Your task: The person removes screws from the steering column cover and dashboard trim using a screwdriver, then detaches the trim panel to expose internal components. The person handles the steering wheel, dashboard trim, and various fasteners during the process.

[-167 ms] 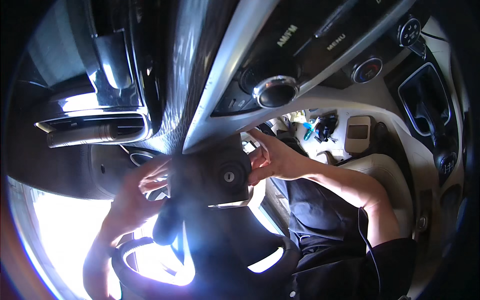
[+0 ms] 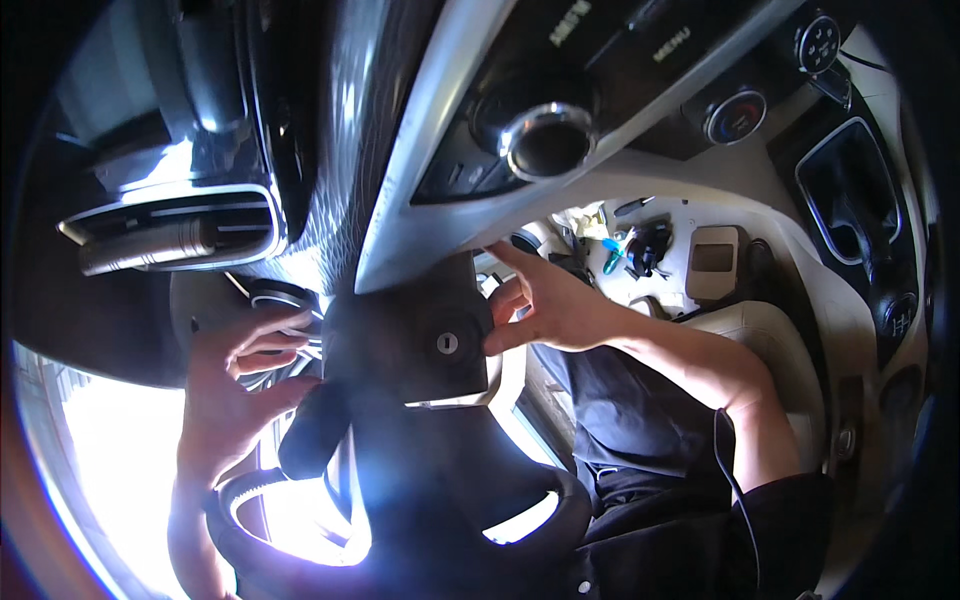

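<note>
A black steering column cover (image 2: pixel 385 350) with a round key lock (image 2: pixel 447 344) in its face stands in the middle. On its right side my right hand (image 2: pixel 555 308) grips the edge, thumb against the cover and the other fingers bent behind it. To the left, my left hand (image 2: pixel 225 385) has its fingers apart, their tips close by the cover's left side. Its thumb lies near the upper end of a dark stalk (image 2: pixel 312 430). Whether those left fingertips touch the cover, I cannot tell. Below is the black steering wheel (image 2: pixel 565 510), partly lost in glare.
A dashboard panel with a chrome-ringed knob (image 2: pixel 547 142) slants across above my hands. An air vent (image 2: pixel 170 235) is at the left. Several small tools and a dark bundle (image 2: pixel 650 245) lie on the light surface at right, beyond the gear lever (image 2: pixel 870 265) sits farther right.
My left hand has drawn away to the left from the column cover, its fingers more spread. My right hand stays at the cover's right side. The whole view has shifted slightly.
</note>
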Tool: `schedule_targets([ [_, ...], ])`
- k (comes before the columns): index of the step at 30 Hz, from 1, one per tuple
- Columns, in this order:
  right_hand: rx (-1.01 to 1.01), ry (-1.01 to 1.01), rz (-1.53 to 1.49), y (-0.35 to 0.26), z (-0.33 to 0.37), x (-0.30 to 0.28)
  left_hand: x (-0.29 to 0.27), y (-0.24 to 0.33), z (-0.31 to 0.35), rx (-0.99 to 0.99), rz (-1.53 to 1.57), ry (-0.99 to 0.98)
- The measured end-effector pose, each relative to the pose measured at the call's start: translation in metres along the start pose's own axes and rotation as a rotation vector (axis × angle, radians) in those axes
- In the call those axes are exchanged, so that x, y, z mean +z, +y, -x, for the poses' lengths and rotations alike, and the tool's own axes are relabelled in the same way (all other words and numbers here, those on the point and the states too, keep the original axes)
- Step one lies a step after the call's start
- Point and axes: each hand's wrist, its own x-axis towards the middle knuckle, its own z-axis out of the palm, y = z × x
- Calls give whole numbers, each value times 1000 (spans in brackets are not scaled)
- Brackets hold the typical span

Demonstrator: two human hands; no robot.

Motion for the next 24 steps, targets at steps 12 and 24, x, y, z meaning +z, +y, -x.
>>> schedule_targets([
  [12,137,33,-51,-32,25,28,7,15,-12,-58,-22,-58],
  [24,135,-69,-26,-16,15,7,5,24,-2,-117,1,-100],
])
